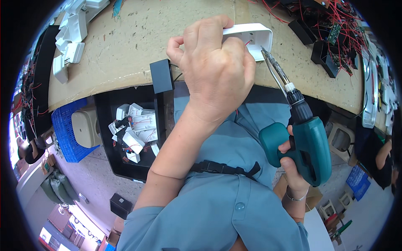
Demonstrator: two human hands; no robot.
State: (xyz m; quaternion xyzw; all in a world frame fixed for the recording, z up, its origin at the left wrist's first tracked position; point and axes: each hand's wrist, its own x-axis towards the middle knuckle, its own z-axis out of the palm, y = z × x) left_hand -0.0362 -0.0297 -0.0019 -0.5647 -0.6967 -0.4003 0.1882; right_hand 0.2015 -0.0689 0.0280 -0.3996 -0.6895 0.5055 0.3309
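From my remote seat I see the left hand (217, 65) clamped on the left end of the white housing (261, 37), over the middle of the table (125, 54), its fingertips partly hidden. The right hand (295, 171) is wrapped round the handle of a green soldering gun (319, 152), its metal tip (264, 50) at the housing's right part; I can't tell whether they touch. If the gun wavered, I judge it could melt the plastic or scorch the red wire (247, 43); a loosened left hold could let the housing twist, bringing heat nearer those fingers
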